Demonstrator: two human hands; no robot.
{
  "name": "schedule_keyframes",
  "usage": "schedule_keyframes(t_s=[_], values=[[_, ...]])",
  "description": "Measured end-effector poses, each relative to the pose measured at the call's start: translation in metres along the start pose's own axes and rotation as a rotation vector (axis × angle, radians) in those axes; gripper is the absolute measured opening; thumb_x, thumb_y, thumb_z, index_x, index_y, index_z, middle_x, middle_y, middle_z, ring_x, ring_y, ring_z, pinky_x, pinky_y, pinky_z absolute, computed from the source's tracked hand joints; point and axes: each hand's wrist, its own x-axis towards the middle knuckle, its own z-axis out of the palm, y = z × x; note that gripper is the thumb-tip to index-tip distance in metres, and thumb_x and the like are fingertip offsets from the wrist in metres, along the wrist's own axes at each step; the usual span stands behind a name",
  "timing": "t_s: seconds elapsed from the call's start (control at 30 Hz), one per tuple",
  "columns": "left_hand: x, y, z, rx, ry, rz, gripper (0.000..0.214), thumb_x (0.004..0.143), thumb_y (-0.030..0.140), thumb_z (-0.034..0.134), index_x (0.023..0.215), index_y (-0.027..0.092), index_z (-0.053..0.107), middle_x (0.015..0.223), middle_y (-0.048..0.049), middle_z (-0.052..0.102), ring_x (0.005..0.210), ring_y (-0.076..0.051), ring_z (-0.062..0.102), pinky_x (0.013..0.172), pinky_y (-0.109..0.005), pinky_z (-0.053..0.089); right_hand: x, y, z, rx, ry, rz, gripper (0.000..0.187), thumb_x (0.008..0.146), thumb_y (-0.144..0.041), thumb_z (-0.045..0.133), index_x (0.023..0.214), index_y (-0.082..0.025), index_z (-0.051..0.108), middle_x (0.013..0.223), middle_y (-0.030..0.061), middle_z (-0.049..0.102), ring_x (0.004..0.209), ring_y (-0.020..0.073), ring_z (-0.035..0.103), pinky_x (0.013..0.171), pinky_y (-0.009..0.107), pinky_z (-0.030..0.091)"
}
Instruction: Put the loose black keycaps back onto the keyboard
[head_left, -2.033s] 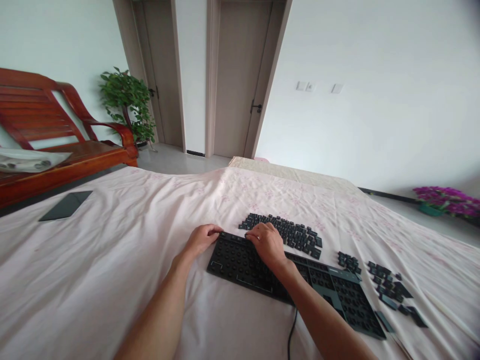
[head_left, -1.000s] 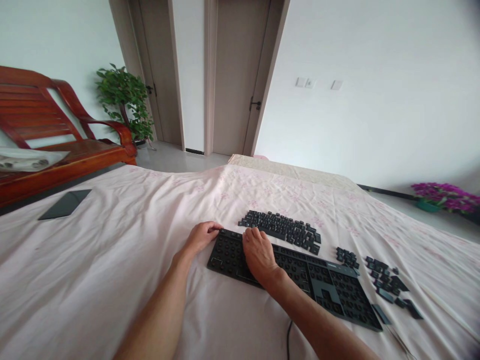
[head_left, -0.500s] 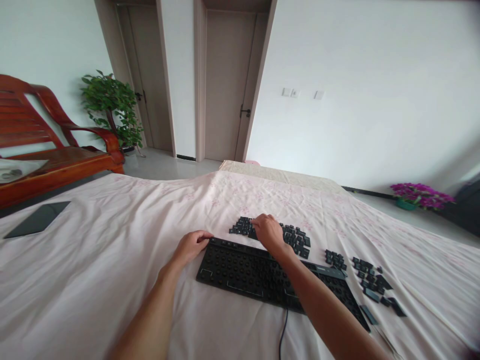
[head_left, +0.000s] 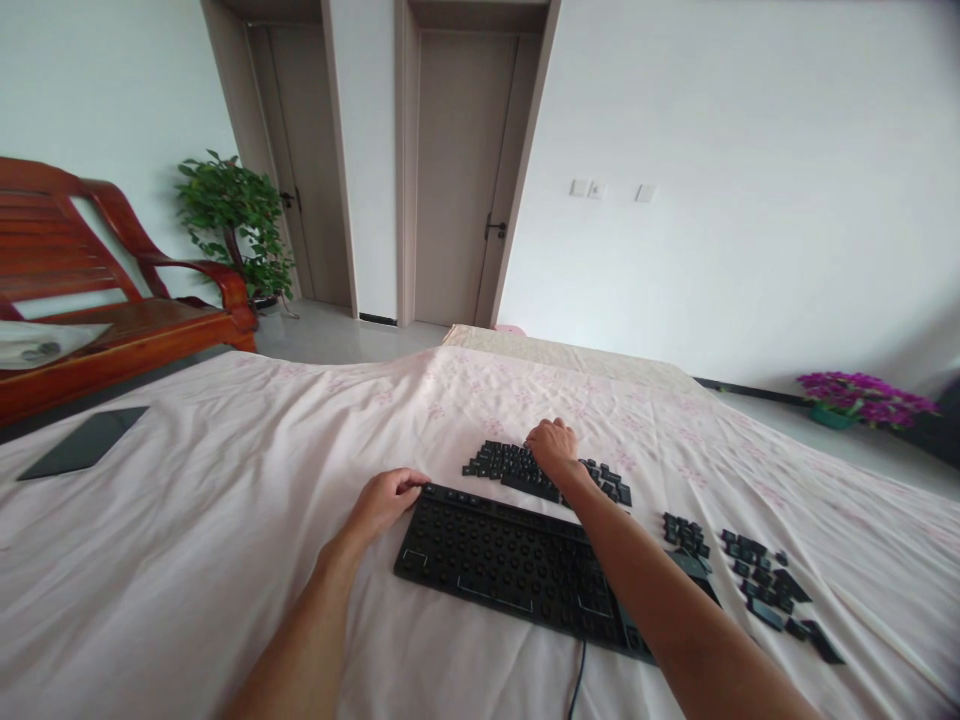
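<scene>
A black keyboard (head_left: 480,560) with its keycaps off lies on the cloth, its cable running toward me. My left hand (head_left: 388,500) grips the keyboard's far left corner between thumb and fingers. Beyond the keyboard is a cluster of loose black keycaps (head_left: 506,465), laid close together in rows. My right hand (head_left: 553,447) is over the middle of this cluster, fingers curled down at its far side. Its fingertips are hidden, and whatever they hold cannot be made out. The right forearm crosses above the keyboard and covers its right part.
More loose keycaps (head_left: 684,532) lie right of the keyboard, and a further scattered group of keycaps (head_left: 765,580) is beyond them. A dark flat tablet-like slab (head_left: 82,443) rests at the left on the pink-white cloth (head_left: 315,400). A wooden bench (head_left: 150,310) stands beyond the left edge.
My right hand has shifted slightly right along the keycap cluster, uncovering more keycaps on its left side. The left hand stays at the keyboard corner. The view has tilted a little.
</scene>
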Motion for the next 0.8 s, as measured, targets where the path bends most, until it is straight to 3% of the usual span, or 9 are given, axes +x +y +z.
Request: schedule_keyframes(t_s=[0.33,0.5,0.6,0.8], values=[[0.0,-0.002,0.001,-0.022,-0.003,0.0,0.032,0.075,0.029,0.054,0.099,0.015,0.071,0.094,-0.0069,0.074,0.084,-0.02,0.067,0.075,-0.027,0.049,-0.006,-0.013,-0.013,0.026,0.038,-0.037,0.02,0.083,-0.026,0.056,0.086,-0.022,0.076,0.104,0.0103,0.066,0.103,0.0245,0.046,0.082,0.032,0.031],[0.001,-0.004,0.001,-0.04,0.0,-0.001,0.032,0.076,0.029,0.055,0.1,0.015,0.07,0.098,-0.0077,0.073,0.088,-0.021,0.067,0.078,-0.028,0.049,-0.052,-0.034,-0.027,0.167,0.106,-0.148,0.023,0.087,-0.037,0.054,0.094,-0.03,0.073,0.104,0.0014,0.067,0.1,0.0195,0.049,0.082,0.027,0.034],[0.001,-0.004,0.001,-0.045,0.001,0.003,0.031,0.075,0.03,0.056,0.099,0.016,0.071,0.098,-0.0074,0.073,0.089,-0.022,0.067,0.078,-0.028,0.049,-0.089,-0.048,-0.029,0.291,0.109,-0.274,0.017,0.085,-0.035,0.057,0.088,-0.03,0.074,0.097,-0.0016,0.068,0.095,0.0171,0.052,0.082,0.026,0.035],[-0.002,-0.002,0.0,-0.042,0.006,0.009,0.031,0.076,0.031,0.056,0.099,0.017,0.071,0.095,-0.0062,0.073,0.085,-0.021,0.067,0.076,-0.028,0.049,-0.126,-0.065,-0.027,0.256,0.113,-0.351,0.013,0.084,-0.032,0.061,0.083,-0.028,0.073,0.092,0.0002,0.067,0.091,0.0174,0.051,0.081,0.026,0.036]])
